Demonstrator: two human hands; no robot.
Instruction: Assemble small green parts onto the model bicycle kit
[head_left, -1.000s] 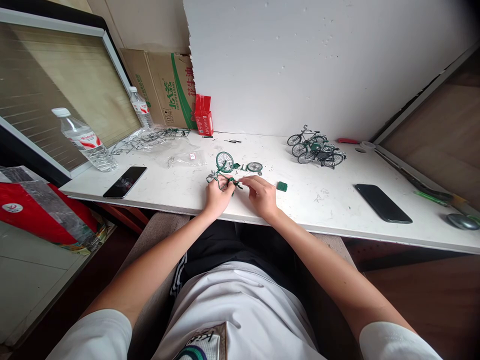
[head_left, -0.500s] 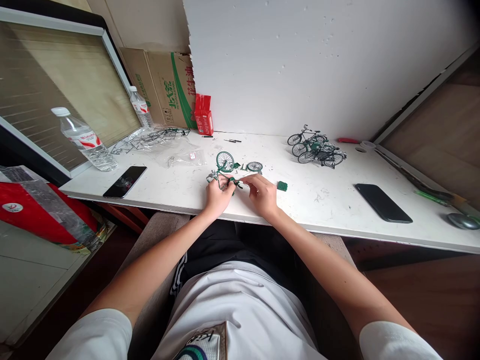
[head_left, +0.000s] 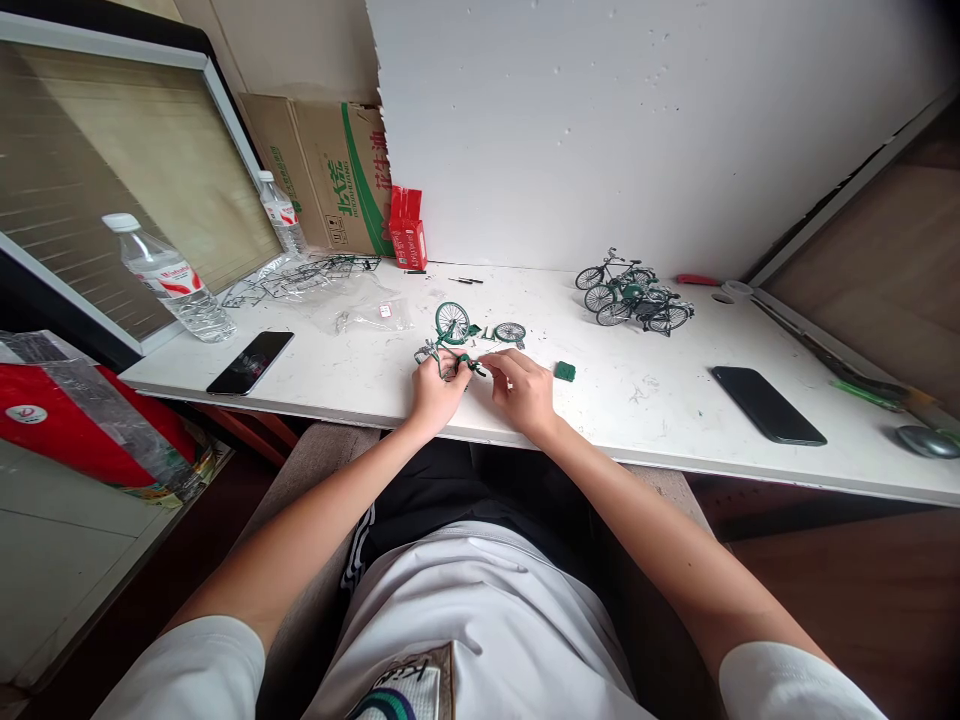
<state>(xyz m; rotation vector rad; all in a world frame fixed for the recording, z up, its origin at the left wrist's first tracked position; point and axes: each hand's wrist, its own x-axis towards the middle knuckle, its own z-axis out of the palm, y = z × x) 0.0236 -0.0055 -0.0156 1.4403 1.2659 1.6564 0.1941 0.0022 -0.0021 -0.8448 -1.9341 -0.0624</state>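
Note:
A green model bicycle (head_left: 452, 324) with one wheel and its handlebar visible is gripped in my left hand (head_left: 438, 392). My right hand (head_left: 523, 388) is closed in a pinch at the frame's right end; whether a small part sits between those fingertips is too small to tell. Just beyond the hands lie a loose spoked wheel (head_left: 511, 332) and small green pieces (head_left: 484, 332). To the right of my right hand, a small green block-like part (head_left: 565, 371) rests on the white table (head_left: 630, 420).
Several finished model bicycles (head_left: 630, 295) stand at the back right. Phones lie on both sides, a left phone (head_left: 250, 363) and a right phone (head_left: 768, 405). Water bottles (head_left: 177, 280), part frames (head_left: 307, 275), a plastic bag (head_left: 375, 315) and a red box (head_left: 407, 230) occupy the back left.
The bicycle's wheel has shifted very slightly to the right as the model tilts in my left hand. My right fingers stay close to the frame's end.

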